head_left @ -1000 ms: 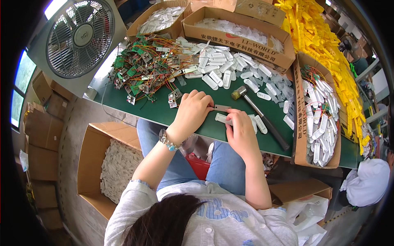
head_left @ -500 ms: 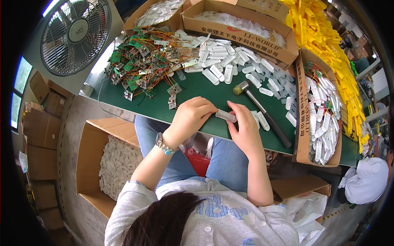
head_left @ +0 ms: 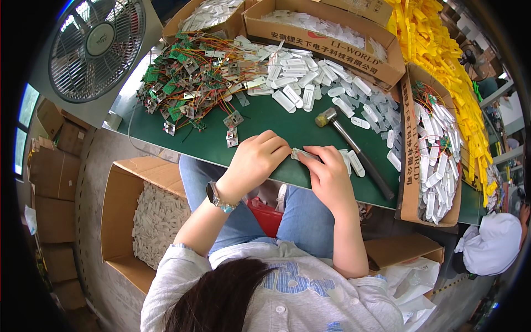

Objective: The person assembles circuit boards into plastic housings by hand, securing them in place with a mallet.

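Observation:
Over the near edge of the green table, a small pale plastic casing (head_left: 297, 152) is held between my two hands. My left hand (head_left: 259, 158) is closed, its fingertips pinching the end of the casing. The fingers of my right hand (head_left: 330, 172) curl round the other end and hide most of it. What sits inside the casing is too small to make out. Beside my right hand lie two white oblong casings (head_left: 355, 164). A hammer (head_left: 354, 145) with a yellowish head and dark handle rests to the right of them.
Behind my left hand is a heap of wired green circuit boards (head_left: 191, 83). White casings (head_left: 298, 77) are piled beyond my right hand. Cardboard boxes (head_left: 410, 138) border the table. A fan (head_left: 99, 47) stands at the far left. An open carton (head_left: 113, 221) of pale pieces sits below.
The casing has turned and is now mostly covered by my right fingers. My left wrist has rotated, showing the watch. The hammer and piles stay put.

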Demonstrator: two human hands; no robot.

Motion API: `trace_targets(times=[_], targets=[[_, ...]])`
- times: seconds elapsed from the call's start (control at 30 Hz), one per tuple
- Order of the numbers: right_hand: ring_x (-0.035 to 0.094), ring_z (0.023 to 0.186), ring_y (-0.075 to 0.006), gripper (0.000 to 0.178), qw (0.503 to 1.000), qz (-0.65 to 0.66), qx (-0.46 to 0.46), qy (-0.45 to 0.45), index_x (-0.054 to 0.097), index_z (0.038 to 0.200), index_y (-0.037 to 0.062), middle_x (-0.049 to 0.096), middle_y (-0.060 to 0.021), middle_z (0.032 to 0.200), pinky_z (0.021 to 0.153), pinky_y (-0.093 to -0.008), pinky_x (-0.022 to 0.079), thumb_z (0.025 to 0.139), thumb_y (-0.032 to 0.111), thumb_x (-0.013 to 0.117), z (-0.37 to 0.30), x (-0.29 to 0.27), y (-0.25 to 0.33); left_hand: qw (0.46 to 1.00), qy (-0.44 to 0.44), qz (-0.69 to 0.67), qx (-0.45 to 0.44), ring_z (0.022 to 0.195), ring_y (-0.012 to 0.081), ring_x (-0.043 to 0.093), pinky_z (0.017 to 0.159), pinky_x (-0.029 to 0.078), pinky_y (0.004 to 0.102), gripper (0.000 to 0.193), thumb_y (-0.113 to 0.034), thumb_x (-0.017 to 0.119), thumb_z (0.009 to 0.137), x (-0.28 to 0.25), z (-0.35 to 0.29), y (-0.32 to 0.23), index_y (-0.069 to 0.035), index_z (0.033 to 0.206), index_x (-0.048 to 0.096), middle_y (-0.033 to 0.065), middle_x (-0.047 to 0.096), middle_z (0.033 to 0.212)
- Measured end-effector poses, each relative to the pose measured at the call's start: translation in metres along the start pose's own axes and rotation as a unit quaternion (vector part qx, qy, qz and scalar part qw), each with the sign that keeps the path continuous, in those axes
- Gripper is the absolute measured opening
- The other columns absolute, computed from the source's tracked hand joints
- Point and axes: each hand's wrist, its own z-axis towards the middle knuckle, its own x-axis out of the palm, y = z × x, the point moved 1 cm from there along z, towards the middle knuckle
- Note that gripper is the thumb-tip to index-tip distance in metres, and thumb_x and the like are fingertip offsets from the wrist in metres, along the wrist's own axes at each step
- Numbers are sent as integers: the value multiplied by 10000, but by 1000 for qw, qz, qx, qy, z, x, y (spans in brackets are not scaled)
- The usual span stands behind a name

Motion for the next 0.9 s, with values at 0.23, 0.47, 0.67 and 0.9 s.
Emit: trace_targets(times=[0.23,0.47,0.67,0.9], targets=[[585,965,-246,297,999,-42,-15,6,737,1030,53,658,-48,1082,872,-397,458,752,-20,665,2,-1,4,997,-1,78,-5,882,213,604,790,501,347,177,-80,713,675,-4,3,-13,-79,849,677,4,650,926],[580,955,-250,324,999,-41,4,1,740,1028,47,657,-50,1084,860,-398,460,728,-45,661,1,1,5,998,-33,43,-40,870,212,609,769,511,350,197,-65,719,651,2,-7,-23,-74,846,692,9,650,893],[577,953,-264,333,1000,-17,22,-6,744,1024,39,651,-62,1092,868,-400,475,719,-64,659,0,2,3,999,13,34,-29,861,217,624,745,531,350,213,-38,695,651,-4,-7,-26,-43,863,684,30,640,906],[585,954,-276,327,999,17,28,-9,740,1022,25,651,-68,1079,868,-400,493,725,-72,642,1,2,1,992,71,-57,-83,878,271,629,769,546,380,198,-17,703,748,-3,-3,-15,-8,940,653,78,639,932]])
